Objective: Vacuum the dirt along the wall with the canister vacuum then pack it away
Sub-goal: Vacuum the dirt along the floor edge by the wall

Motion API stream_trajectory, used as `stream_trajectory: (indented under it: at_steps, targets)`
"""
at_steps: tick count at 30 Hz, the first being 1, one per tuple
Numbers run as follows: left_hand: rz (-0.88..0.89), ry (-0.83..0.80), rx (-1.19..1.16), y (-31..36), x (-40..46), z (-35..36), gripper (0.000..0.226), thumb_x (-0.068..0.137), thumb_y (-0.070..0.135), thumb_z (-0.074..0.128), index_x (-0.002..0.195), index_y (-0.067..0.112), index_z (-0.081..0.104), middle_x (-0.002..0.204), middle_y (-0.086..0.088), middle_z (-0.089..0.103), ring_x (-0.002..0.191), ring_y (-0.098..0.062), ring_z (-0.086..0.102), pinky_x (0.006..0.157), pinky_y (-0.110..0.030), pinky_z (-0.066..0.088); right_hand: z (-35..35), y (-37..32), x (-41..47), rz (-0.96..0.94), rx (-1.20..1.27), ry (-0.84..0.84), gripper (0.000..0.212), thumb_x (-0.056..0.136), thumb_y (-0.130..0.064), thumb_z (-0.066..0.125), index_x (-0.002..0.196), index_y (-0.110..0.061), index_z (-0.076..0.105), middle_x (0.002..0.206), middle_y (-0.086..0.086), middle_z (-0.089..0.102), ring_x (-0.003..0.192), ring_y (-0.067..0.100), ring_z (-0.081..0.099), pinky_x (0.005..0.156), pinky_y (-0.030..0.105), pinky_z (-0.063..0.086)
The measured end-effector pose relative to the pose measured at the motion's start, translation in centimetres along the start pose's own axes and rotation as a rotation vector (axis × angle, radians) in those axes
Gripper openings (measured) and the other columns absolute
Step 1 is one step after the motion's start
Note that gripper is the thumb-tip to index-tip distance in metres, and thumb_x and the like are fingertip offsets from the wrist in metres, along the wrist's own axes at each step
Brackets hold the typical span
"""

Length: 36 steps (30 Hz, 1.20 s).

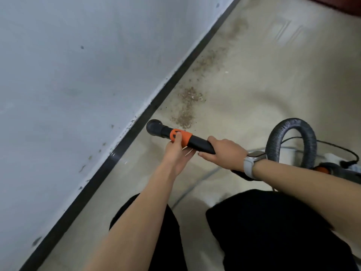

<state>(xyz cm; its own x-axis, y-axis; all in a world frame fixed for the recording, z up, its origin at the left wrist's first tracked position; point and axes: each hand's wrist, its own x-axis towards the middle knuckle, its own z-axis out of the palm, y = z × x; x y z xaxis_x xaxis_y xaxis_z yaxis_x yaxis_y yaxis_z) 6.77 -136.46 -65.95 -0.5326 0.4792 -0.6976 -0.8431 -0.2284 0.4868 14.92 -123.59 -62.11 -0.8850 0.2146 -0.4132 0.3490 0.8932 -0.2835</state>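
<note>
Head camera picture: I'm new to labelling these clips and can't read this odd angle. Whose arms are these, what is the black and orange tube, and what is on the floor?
The camera sits on a person's head and looks down, so the arms are their own. Both hands hold a vacuum wand: the left hand grips its orange collar, the right hand, with a watch on the wrist, grips the black part behind. A ribbed hose loops back to the vacuum body at the right edge. Brown dirt lies on the floor along the wall, just ahead of the nozzle.
</note>
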Motion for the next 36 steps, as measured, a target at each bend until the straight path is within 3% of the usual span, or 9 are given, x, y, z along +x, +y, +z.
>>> stream_trajectory:
  at_steps: [3,6,8,10,15,21,26,29,36]
  targets:
    - [-0.011,0.070,-0.024,0.9,2.0,0.9,0.039,0.102,0.029,0.036,0.135,0.006,0.034,0.126,-0.017,0.051,0.098,-0.028,0.058,0.073,-0.036,0.049,0.0,0.6,2.6,-0.015,-0.053,0.001,0.035,0.090,-0.054,0.049,0.096,-0.021,0.038,0.064,-0.008,0.041,0.057,0.019,0.044,0.045,0.029,0.025]
    - [-0.031,0.173,-0.034,0.4,5.8,1.3,0.037,0.102,0.028,0.033,0.134,0.009,0.033,0.109,-0.011,0.054,0.096,-0.027,0.056,0.079,-0.038,0.047,1.2,2.5,5.8,-0.052,-0.113,-0.043,0.040,0.090,-0.055,0.047,0.104,-0.017,0.042,0.072,-0.002,0.048,0.070,0.028,0.055,0.050,0.033,0.026]
    - [-0.053,0.241,-0.030,-0.2,8.5,1.6,0.039,0.102,0.029,0.032,0.136,0.008,0.032,0.112,-0.011,0.052,0.101,-0.028,0.054,0.078,-0.038,0.047,2.0,4.4,8.2,-0.096,-0.144,-0.071,0.042,0.091,-0.055,0.046,0.107,-0.017,0.042,0.081,0.004,0.057,0.076,0.030,0.059,0.054,0.032,0.028]
    - [-0.062,0.298,-0.045,-0.8,11.2,2.2,0.044,0.102,0.032,0.031,0.138,0.008,0.031,0.119,-0.014,0.051,0.101,-0.028,0.055,0.068,-0.034,0.049,2.4,6.3,10.6,-0.158,-0.193,-0.077,0.043,0.091,-0.056,0.044,0.107,-0.016,0.041,0.085,0.005,0.061,0.072,0.028,0.058,0.053,0.032,0.028]
    - [0.045,0.383,-0.084,-1.1,16.6,4.4,0.026,0.102,0.033,0.032,0.123,0.019,0.035,0.096,0.001,0.054,0.085,-0.015,0.058,0.063,-0.029,0.049,2.2,10.6,16.5,-0.260,-0.187,-0.074,0.043,0.090,-0.057,0.045,0.104,-0.017,0.040,0.084,0.003,0.062,0.069,0.026,0.058,0.052,0.032,0.029]
    - [0.111,0.427,-0.084,-0.9,20.8,7.6,0.023,0.102,0.028,0.032,0.121,0.015,0.035,0.109,-0.005,0.053,0.093,-0.016,0.058,0.065,-0.029,0.050,0.7,15.3,21.7,-0.336,-0.207,-0.085,0.042,0.090,-0.057,0.045,0.107,-0.018,0.040,0.090,0.004,0.065,0.077,0.028,0.062,0.057,0.032,0.033]
    - [0.129,0.412,-0.047,-0.4,24.0,10.8,0.024,0.103,0.026,0.032,0.123,0.013,0.034,0.106,-0.005,0.052,0.094,-0.018,0.058,0.063,-0.027,0.052,-0.7,18.8,24.6,-0.321,-0.116,-0.086,0.040,0.090,-0.056,0.046,0.107,-0.019,0.041,0.074,-0.003,0.050,0.064,0.021,0.051,0.055,0.031,0.032]
    - [0.131,0.398,-0.001,-0.1,25.3,12.3,0.027,0.103,0.025,0.033,0.125,0.011,0.035,0.115,-0.009,0.051,0.099,-0.020,0.058,0.066,-0.028,0.053,-1.2,20.5,25.6,-0.312,-0.055,-0.057,0.039,0.090,-0.055,0.048,0.104,-0.019,0.042,0.070,-0.006,0.045,0.060,0.019,0.046,0.052,0.031,0.029]
    - [0.131,0.315,0.105,0.7,27.9,14.9,0.023,0.103,0.026,0.031,0.123,0.016,0.036,0.105,-0.003,0.054,0.088,-0.014,0.059,0.062,-0.026,0.053,-1.6,23.6,27.2,-0.237,0.042,0.000,0.035,0.087,-0.057,0.047,0.097,-0.024,0.040,0.061,-0.012,0.042,0.052,0.011,0.043,0.045,0.024,0.025]
